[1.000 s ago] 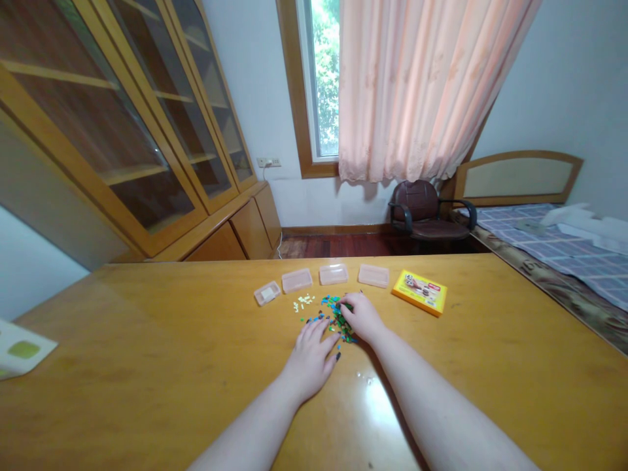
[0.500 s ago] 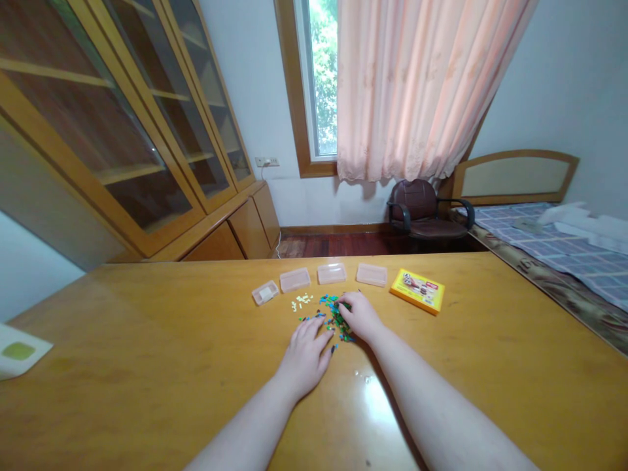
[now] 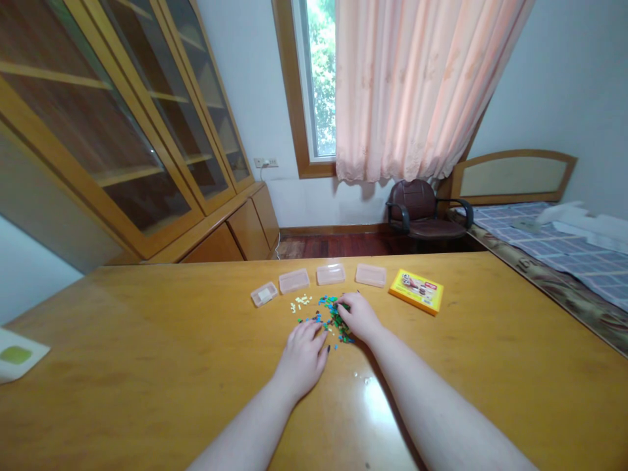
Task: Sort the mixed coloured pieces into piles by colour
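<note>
A heap of tiny blue and green pieces point(image 3: 330, 315) lies on the wooden table point(image 3: 147, 340). A small patch of pale yellow pieces point(image 3: 301, 301) sits just left of it. My left hand point(image 3: 300, 356) lies palm down, fingers stretched toward the near edge of the heap, touching it. My right hand point(image 3: 360, 315) rests on the heap's right side with its fingers curled into the pieces; what they hold is too small to name. Several small clear plastic boxes point(image 3: 294, 280) stand in a row behind the heap.
A yellow flat box point(image 3: 417, 291) lies right of the clear boxes. A white paper with a green spot point(image 3: 17, 354) sits at the table's left edge. Behind the table are a glass-fronted cabinet point(image 3: 122, 131), a dark armchair point(image 3: 422, 214) and a bed point(image 3: 564, 255).
My left hand has drawn back slightly toward me and its fingers have closed together a little. My right hand stays on the heap.
</note>
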The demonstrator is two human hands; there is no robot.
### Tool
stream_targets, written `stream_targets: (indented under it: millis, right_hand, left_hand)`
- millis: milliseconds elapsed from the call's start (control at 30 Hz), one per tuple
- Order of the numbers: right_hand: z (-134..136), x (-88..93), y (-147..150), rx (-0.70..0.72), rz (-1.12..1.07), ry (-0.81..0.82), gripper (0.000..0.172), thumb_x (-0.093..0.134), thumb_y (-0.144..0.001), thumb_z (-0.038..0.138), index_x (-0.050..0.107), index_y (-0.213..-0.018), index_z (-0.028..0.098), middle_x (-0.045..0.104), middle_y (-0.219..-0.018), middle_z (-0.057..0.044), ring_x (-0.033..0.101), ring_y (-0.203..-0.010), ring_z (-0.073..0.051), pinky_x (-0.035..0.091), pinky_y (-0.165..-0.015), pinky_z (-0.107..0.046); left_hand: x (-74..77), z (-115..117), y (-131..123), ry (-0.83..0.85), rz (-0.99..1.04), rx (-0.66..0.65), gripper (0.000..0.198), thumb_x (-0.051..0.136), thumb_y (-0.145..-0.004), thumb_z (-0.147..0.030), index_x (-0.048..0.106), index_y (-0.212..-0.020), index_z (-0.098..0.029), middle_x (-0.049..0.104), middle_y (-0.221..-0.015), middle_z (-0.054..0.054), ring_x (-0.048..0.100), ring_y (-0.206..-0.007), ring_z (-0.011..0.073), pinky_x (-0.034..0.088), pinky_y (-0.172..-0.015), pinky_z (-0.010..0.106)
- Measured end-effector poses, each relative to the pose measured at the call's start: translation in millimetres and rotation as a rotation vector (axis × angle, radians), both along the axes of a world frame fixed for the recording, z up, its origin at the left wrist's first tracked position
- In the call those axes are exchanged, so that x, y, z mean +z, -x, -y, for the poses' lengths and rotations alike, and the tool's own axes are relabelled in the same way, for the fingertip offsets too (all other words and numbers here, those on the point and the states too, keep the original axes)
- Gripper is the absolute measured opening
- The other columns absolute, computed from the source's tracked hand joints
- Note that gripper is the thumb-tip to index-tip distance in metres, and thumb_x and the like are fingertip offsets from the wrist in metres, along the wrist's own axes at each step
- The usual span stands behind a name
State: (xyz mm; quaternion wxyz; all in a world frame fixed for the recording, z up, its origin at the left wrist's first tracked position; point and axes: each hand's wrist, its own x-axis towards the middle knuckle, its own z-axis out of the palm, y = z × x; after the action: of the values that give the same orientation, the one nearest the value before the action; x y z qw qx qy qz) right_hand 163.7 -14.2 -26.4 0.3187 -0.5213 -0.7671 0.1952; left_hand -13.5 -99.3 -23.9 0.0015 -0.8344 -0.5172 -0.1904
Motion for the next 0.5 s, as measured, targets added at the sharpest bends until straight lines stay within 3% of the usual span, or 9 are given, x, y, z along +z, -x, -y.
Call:
stream_targets:
  millis: [100, 233, 500]
  right_hand:
    - [0, 0.6, 0, 0.006, 0.003, 0.009, 0.018, 0.051, -0.081, 0.022, 0.068, -0.086, 0.018, 0.067, -0.088, -0.005, 0.057, -0.086, -0.017, 0.039, -0.084, -0.028]
    - [0, 0.4, 0, 0.007, 0.012, 0.008, 0.019, 0.050, -0.081, 0.021, 0.069, -0.086, 0.018, 0.068, -0.087, -0.006, 0.057, -0.086, -0.017, 0.040, -0.082, -0.027]
    - [-1, -2.0, 1, 0.007, -0.006, 0.002, 0.019, 0.051, -0.081, 0.020, 0.069, -0.086, 0.018, 0.068, -0.087, -0.005, 0.058, -0.085, -0.017, 0.039, -0.084, -0.028]
  left_hand:
    - [-5.8, -1, 1, 0.005, -0.025, 0.053, 0.036, 0.051, -0.082, -0.027, 0.057, -0.117, -0.022, 0.052, -0.127, 0.010, 0.044, -0.119, 0.0266, 0.036, -0.102, 0.049]
    - [-11.2, 1, 0, 0.013, -0.071, 0.010, 0.040, 0.051, -0.083, -0.034, 0.053, -0.123, -0.026, 0.043, -0.137, 0.011, 0.036, -0.126, 0.0285, 0.031, -0.104, 0.051]
    - [-11.1, 3, 0, 0.021, -0.088, -0.009, 0.044, 0.052, -0.083, -0.036, 0.049, -0.127, -0.029, 0.042, -0.138, 0.009, 0.036, -0.127, 0.0272, 0.030, -0.105, 0.051]
